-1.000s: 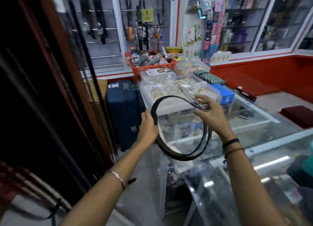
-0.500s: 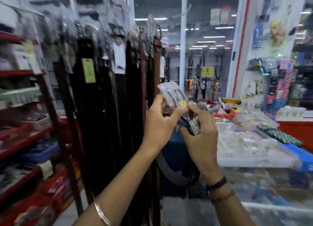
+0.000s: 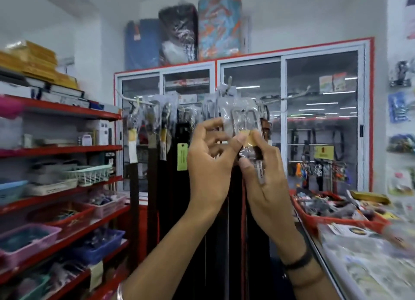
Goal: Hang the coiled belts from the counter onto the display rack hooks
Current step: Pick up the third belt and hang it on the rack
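I hold a belt by its buckle end (image 3: 243,122), which is wrapped in clear plastic, up in front of the display rack. My left hand (image 3: 210,162) pinches the plastic from the left. My right hand (image 3: 262,178) grips the strap just under the buckle, a label showing between its fingers. The belt's dark strap drops behind my hands and is hidden. Several dark belts (image 3: 166,165) hang from the rack hooks (image 3: 229,81) just behind the buckle. The plastic top sits a little below a hook.
Red shelves (image 3: 62,150) with baskets and boxes fill the left side. A glass-door cabinet (image 3: 314,120) stands behind the rack. At the right, a red basket (image 3: 325,220) of goods sits on the glass counter (image 3: 359,266). Wrapped suitcases (image 3: 186,32) rest on the cabinet.
I turned from the counter to the rack and raised the belt. Both hands shifted from the coiled strap to the buckle end, now held high near the hooks.
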A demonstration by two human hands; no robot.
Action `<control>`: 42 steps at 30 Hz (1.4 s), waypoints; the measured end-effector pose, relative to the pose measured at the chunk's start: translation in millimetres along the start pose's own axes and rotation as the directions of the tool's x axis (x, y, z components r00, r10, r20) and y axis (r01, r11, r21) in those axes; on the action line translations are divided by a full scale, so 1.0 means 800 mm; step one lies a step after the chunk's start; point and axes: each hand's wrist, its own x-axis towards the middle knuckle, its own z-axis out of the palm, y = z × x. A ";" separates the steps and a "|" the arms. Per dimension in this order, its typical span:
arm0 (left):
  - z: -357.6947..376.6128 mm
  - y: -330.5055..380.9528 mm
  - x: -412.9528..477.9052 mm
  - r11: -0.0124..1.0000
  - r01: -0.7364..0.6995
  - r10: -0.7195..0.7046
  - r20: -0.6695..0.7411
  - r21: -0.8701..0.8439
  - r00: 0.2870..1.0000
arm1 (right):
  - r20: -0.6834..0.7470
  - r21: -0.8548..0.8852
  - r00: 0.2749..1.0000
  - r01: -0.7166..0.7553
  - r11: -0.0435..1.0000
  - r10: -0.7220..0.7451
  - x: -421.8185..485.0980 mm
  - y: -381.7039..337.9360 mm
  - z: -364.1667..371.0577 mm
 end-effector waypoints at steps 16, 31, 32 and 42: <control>0.005 -0.001 0.107 0.995 -0.039 0.032 0.069 0.097 0.997 | -0.085 -0.003 0.995 -0.046 0.999 0.045 0.097 0.014 0.042; -0.029 -0.044 0.102 0.601 -0.449 0.362 0.276 0.661 0.890 | -0.041 -0.070 0.999 -0.009 0.998 0.006 0.063 0.055 0.034; -0.036 -0.048 0.103 0.543 -0.495 0.364 0.341 0.679 0.867 | -0.031 -0.109 0.999 0.027 0.994 -0.030 0.059 0.061 0.034; -0.062 -0.095 0.131 0.224 -0.603 0.291 0.538 0.766 0.791 | 0.077 -0.323 0.988 0.150 0.934 -0.132 0.056 0.110 0.070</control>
